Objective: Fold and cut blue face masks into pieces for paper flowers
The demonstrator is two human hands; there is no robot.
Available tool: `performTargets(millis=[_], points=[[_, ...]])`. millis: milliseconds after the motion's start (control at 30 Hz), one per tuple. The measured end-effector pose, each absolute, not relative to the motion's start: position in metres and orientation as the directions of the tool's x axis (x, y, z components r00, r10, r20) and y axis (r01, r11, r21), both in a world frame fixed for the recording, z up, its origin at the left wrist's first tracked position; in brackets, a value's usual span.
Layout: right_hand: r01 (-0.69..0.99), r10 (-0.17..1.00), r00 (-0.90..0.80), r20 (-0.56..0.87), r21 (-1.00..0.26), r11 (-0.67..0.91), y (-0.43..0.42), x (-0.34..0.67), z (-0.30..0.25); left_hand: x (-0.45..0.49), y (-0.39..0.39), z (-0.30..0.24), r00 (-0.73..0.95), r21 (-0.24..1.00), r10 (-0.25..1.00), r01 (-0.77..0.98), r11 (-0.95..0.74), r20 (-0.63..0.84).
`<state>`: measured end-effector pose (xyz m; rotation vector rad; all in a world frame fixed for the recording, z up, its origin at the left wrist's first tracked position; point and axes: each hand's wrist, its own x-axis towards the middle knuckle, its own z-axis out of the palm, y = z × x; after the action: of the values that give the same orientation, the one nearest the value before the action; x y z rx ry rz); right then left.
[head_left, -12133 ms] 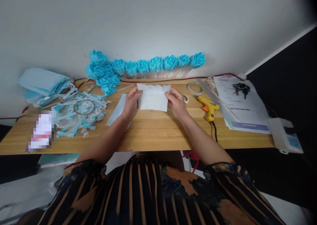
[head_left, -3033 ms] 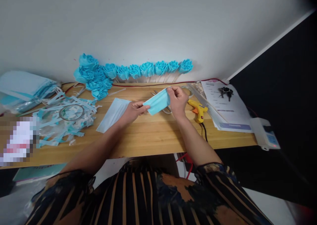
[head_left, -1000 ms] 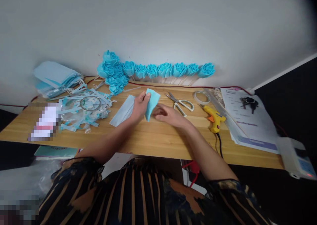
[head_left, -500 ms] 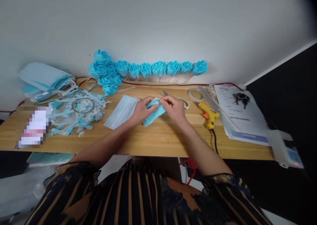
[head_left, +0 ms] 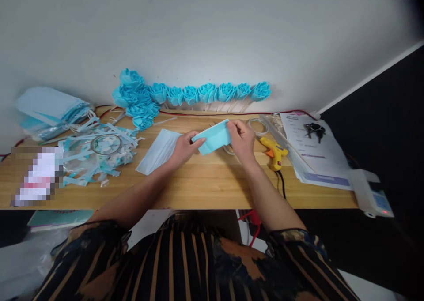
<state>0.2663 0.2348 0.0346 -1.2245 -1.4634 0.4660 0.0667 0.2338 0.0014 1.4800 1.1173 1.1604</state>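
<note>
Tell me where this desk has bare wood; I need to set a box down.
The desk is bare along its near edge, from the mask scraps to the glue gun cord. Crowded: mask stack left, blue flowers along the wall, papers right, left hand and right hand on a blue sheet mid-desk.

Blue sheet (head_left: 214, 138): from wad to flat strip betw. left hand (head_left: 183, 147) & right hand (head_left: 243, 140), prob. folded.

A person wearing a dark navy top (head_left: 185, 265) with thin vertical tan stripes and rust-orange blotches; its patterned sleeves (head_left: 99, 239) end near the elbows, leaving forearms, left hand (head_left: 183, 148) and right hand (head_left: 241, 140) bare
</note>
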Motion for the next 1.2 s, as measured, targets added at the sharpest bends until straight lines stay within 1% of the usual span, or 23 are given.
performTargets(millis=[100, 333, 533, 733, 833, 933, 1000, 1100, 1167, 1200], points=[[0.457, 0.805, 0.238, 0.543, -0.794, 0.400, 0.240, 0.274, 0.035, 0.066, 0.236, 0.001, 0.115, 0.990, 0.984, 0.029, -0.138, 0.134], [0.505, 0.786, 0.265, 0.559, -0.774, 0.381, 0.240, 0.276, 0.037, 0.067, 0.236, 0.003, 0.128, 0.992, 0.987, 0.058, -0.109, 0.101], [0.521, 0.775, 0.243, 0.584, -0.752, 0.404, 0.237, 0.278, 0.041, 0.068, 0.238, 0.001, 0.132, 0.994, 0.988, 0.061, -0.090, 0.082], [0.488, 0.781, 0.263, 0.566, -0.777, 0.398, 0.237, 0.277, 0.040, 0.066, 0.237, 0.001, 0.150, 0.993, 0.985, 0.070, -0.094, 0.083], [0.470, 0.777, 0.260, 0.573, -0.778, 0.416, 0.239, 0.278, 0.040, 0.065, 0.239, -0.002, 0.191, 0.993, 0.979, 0.076, -0.092, 0.076], [0.493, 0.786, 0.221, 0.577, -0.762, 0.420, 0.238, 0.278, 0.039, 0.063, 0.242, -0.004, 0.240, 0.994, 0.968, 0.053, -0.095, 0.080], [0.518, 0.791, 0.171, 0.587, -0.736, 0.435, 0.237, 0.276, 0.038, 0.061, 0.242, -0.001, 0.209, 0.988, 0.969, 0.049, -0.146, 0.133], [0.550, 0.790, 0.029, 0.612, -0.670, 0.499, 0.233, 0.270, 0.034, 0.057, 0.239, 0.009, 0.135, 0.938, 0.943, 0.133, -0.321, 0.303], [0.561, 0.790, -0.085, 0.607, -0.626, 0.542, 0.230, 0.265, 0.031, 0.057, 0.236, 0.015, 0.161, 0.879, 0.900, 0.204, -0.431, 0.404], [0.560, 0.792, -0.134, 0.596, -0.613, 0.557, 0.228, 0.262, 0.030, 0.057, 0.234, 0.018, 0.197, 0.852, 0.880, 0.231, -0.469, 0.431]])
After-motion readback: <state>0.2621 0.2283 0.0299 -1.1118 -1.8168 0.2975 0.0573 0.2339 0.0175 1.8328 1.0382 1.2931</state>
